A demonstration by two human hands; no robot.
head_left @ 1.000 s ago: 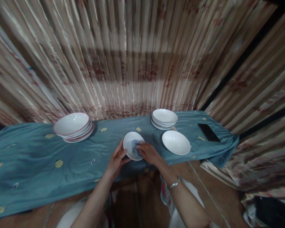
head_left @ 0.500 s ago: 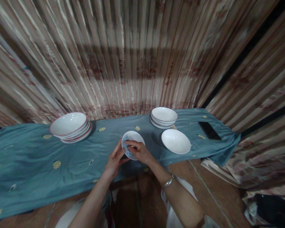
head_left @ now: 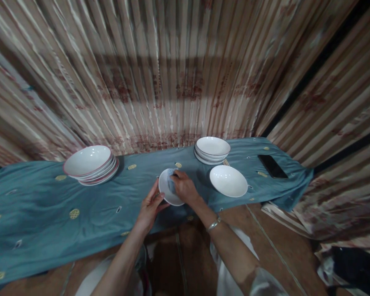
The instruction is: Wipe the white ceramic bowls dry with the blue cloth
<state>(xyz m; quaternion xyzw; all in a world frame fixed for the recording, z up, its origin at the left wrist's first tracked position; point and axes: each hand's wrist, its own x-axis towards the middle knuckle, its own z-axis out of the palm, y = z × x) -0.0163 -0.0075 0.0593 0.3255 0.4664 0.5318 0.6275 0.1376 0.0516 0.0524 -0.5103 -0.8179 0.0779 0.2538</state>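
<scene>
- Head view: the fingers (head_left: 178, 174) of the right hand (head_left: 187, 189) are drawn close together on a blue cloth (head_left: 172, 183), pressing it against the inside of a small white bowl (head_left: 173, 199).
- The left hand (head_left: 150, 203) grips that bowl at its left side, thumb at the near rim and the other fingers spread along the outer wall.
- The small white bowl is between the two hands, over the near part of the surface (head_left: 101, 213), its hollow facing up; whether its base touches down I cannot tell.
- A silver bracelet (head_left: 214, 223) circles the right wrist.
- Just right of the right hand, a single white bowl (head_left: 228, 181) sits upright.
- Behind it stands a dark-rimmed stack (head_left: 212, 146) of white dishes.
- Farther right lies a black phone (head_left: 272, 166).
- Well apart on the left is a red-rimmed stack (head_left: 88, 161) of bowls.
- A patterned blue-green cover drapes the surface.
- Pleated curtains (head_left: 172, 82) hang behind everything.
</scene>
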